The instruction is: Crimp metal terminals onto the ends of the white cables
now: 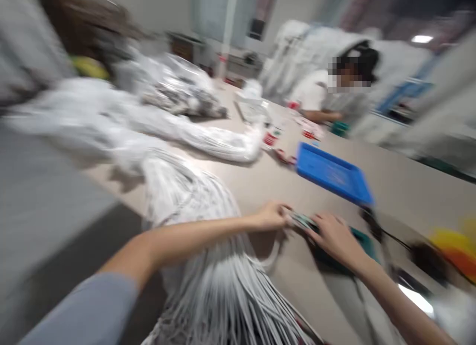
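My left hand [269, 217] is closed in a pinch above the table. A white cable [275, 253] loops up to its fingertips from a large bundle of white cables [208, 201], which passes under my left forearm and hangs over the near edge. My right hand [334, 233] is just to the right, its thumb and fingers closed around a small pale green piece [303, 220], blurred by motion, that reaches toward the left fingertips. A dark green tray or box [366, 243] lies partly hidden under the right hand.
A blue tray [334, 171] lies beyond my hands. Farther left are another wrapped cable bundle [223, 142] and a clear plastic bag [178, 82]. Across the table [416, 186] sits another person [312, 92]. A dark cord [394, 238] runs at the right, near yellow and orange items [455, 253].
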Demonstrator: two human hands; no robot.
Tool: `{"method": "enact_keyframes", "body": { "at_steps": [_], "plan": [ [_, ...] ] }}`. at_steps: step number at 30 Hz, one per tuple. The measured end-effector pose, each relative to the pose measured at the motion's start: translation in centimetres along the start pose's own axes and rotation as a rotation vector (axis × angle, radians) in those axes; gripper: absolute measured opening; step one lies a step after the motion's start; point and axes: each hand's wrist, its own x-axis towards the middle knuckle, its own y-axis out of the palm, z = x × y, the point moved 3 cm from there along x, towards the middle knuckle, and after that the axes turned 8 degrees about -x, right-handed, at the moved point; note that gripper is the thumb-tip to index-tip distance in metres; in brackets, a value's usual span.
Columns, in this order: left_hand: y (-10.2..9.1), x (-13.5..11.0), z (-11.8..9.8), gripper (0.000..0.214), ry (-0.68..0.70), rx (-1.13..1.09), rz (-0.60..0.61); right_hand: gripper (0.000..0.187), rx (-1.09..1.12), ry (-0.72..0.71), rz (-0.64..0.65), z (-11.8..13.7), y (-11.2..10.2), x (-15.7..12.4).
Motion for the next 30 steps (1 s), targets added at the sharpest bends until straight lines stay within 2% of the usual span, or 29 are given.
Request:
{"method": "enact_keyframes", "body": {
  "at_steps": [1, 3, 6, 10, 18, 30],
  "plan": [
    [2.0, 0.9, 0.7, 0.023, -0.01, -0.005, 0.095, 0.02, -0.051, 0.038, 0.102, -1.9, -0.3, -2.4],
    [4.1, 1.9, 2.1, 0.03, -0.022, -0.019, 0.215, 0.018, -0.11, 0.077, 0.274, -3.7, -0.5, -5.3],
    [4.3, 2.2, 3.4, 0.034, -0.013, -0.07, 0.269, 0.02, -0.141, 0.096, 0.373, -3.4, -0.3, -5.8],
    [3.6, 1.8, 3.6, 0.034, -0.005, -0.104, 0.258, 0.02, -0.134, 0.077, 0.404, -2.3, 0.1, -4.9],
    [3.8, 2.0, 3.6, 0.033, -0.075, -0.17, 0.229, 0.02, -0.103, 0.069, 0.38, -2.1, -0.1, -5.6],
    [3.7, 1.9, 3.9, 0.028, -0.104, -0.078, 0.215, 0.019, -0.091, 0.062, 0.354, -1.9, -0.2, -5.6]
  ]
}}
